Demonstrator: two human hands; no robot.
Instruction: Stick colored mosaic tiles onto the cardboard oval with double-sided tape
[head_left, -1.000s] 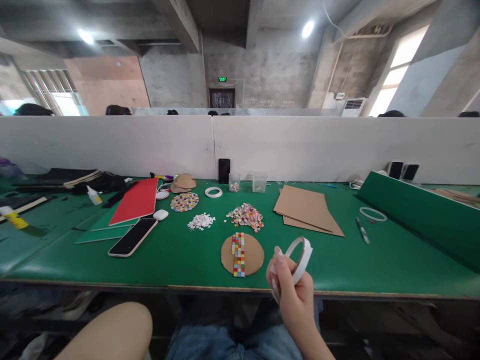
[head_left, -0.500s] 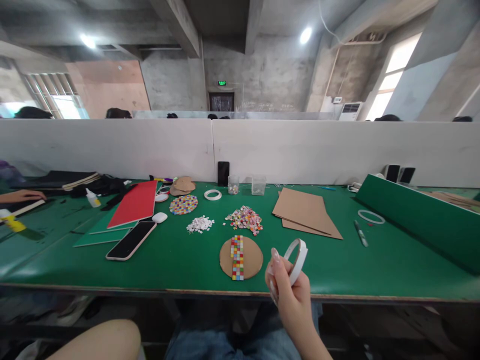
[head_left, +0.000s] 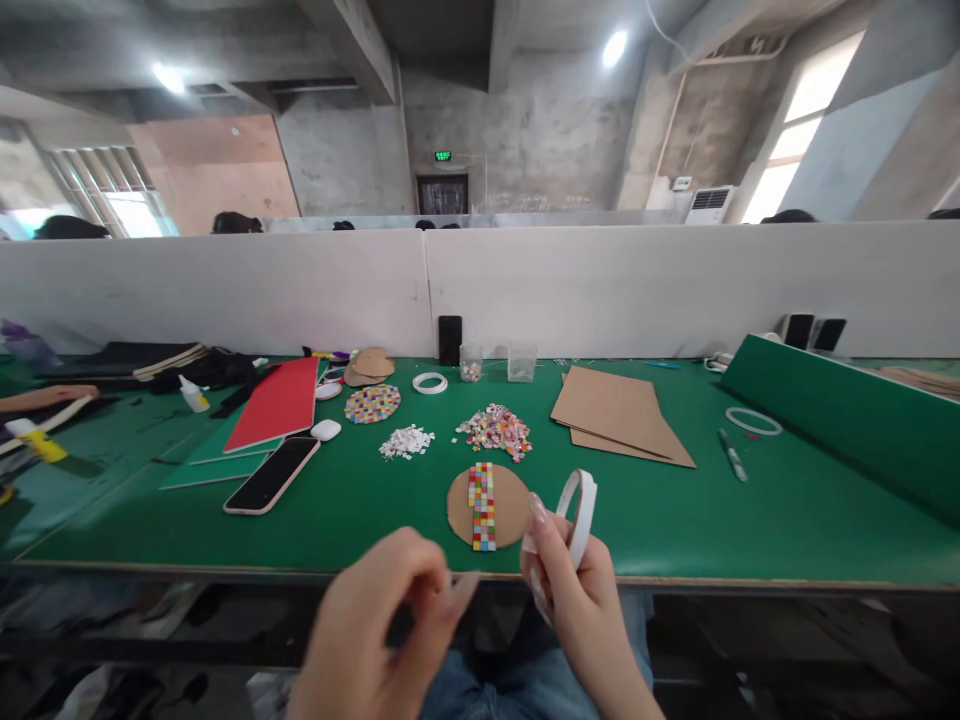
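Tape roll (head_left: 585,520) near disc (head_left: 510,508), cardboard sheets (head_left: 611,412) beyond

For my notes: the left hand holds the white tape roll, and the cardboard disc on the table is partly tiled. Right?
No: the head view shows the right hand, not the left hand, holding the white tape roll. The rest stands.
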